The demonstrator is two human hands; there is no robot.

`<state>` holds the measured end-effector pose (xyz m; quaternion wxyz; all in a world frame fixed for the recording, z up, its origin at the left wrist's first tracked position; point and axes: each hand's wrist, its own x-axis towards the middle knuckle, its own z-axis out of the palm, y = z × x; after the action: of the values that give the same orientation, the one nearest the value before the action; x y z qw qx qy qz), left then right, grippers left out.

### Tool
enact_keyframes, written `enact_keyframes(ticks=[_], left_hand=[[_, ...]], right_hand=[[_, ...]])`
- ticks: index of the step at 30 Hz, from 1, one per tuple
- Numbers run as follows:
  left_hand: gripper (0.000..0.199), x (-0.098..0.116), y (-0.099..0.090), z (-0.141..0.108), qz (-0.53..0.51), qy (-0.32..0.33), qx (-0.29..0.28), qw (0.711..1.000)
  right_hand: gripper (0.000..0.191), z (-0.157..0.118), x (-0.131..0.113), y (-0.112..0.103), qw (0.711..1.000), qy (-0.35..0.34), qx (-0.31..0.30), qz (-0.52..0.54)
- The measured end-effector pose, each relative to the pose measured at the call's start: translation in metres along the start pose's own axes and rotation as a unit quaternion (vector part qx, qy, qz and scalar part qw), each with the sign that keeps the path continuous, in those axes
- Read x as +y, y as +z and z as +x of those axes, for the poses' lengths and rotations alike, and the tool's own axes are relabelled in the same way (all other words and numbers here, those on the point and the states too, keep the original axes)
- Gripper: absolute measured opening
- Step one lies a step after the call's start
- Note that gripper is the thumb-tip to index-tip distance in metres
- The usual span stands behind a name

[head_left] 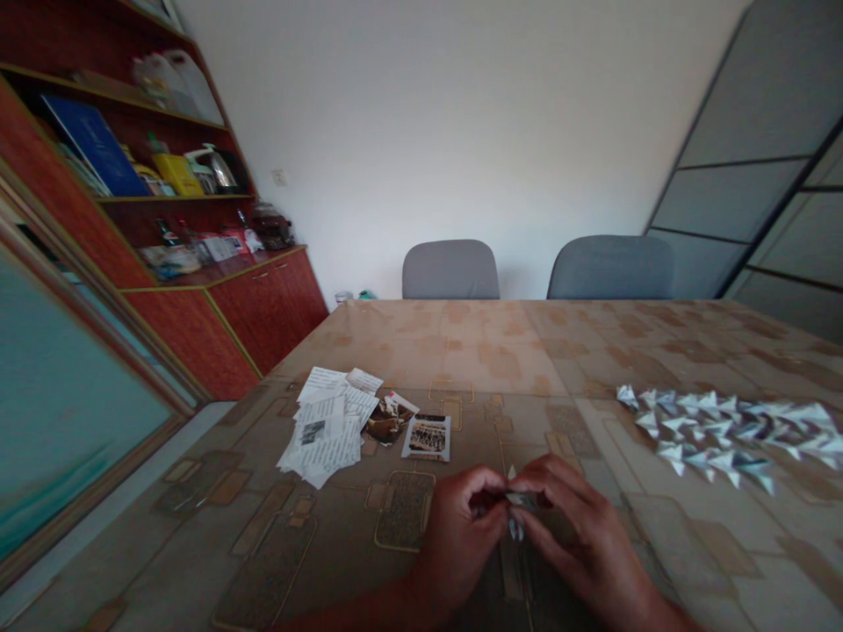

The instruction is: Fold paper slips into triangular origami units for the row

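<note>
Close to the table's near side, my left hand (pixel 463 527) and my right hand (pixel 580 527) meet fingertip to fingertip. Between them is a small folded paper piece (pixel 515 527), pinched by the thumbs and fingers of both hands. Narrow pointed ends of it stick out above and below the fingers; the middle is hidden. Left of my hands lies a loose pile of printed paper pieces (pixel 329 430), with a brown picture piece (pixel 384 423) and a paper square with a photo (pixel 427 438) beside it. On the right, several folded paper cranes (pixel 717 426) stand in rows.
A patterned cloth covers the table (pixel 421 342). Two grey chairs (pixel 451 269) stand behind its far edge, against a white wall. At the left is a reddish wooden cabinet (pixel 263 303) with bottles, a kettle and boxes; grey panelled doors (pixel 738 193) are at the right.
</note>
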<state>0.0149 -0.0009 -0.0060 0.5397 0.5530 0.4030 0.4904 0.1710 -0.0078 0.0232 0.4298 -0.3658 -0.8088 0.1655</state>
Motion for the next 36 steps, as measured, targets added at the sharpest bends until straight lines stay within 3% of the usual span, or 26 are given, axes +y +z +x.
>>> enact_keyframes(ticks=[9,14,27,36], left_hand=[[0.009,-0.002,0.002,0.000,0.001,-0.016,0.000,1.000],[0.013,-0.004,0.000,0.000,-0.033,-0.033,-0.005,0.999],[0.012,-0.002,0.000,-0.002,-0.010,-0.029,-0.014,0.999],[0.022,0.006,0.000,-0.004,-0.001,-0.021,-0.030,0.999]], right_hand=[[0.016,-0.002,0.000,0.002,0.999,-0.008,0.018,-0.036],[0.011,-0.002,0.001,0.001,0.999,0.022,0.013,-0.035],[0.003,-0.002,0.008,-0.002,0.999,0.023,-0.009,-0.026],[0.022,-0.002,0.004,-0.002,0.998,0.052,-0.005,-0.030]])
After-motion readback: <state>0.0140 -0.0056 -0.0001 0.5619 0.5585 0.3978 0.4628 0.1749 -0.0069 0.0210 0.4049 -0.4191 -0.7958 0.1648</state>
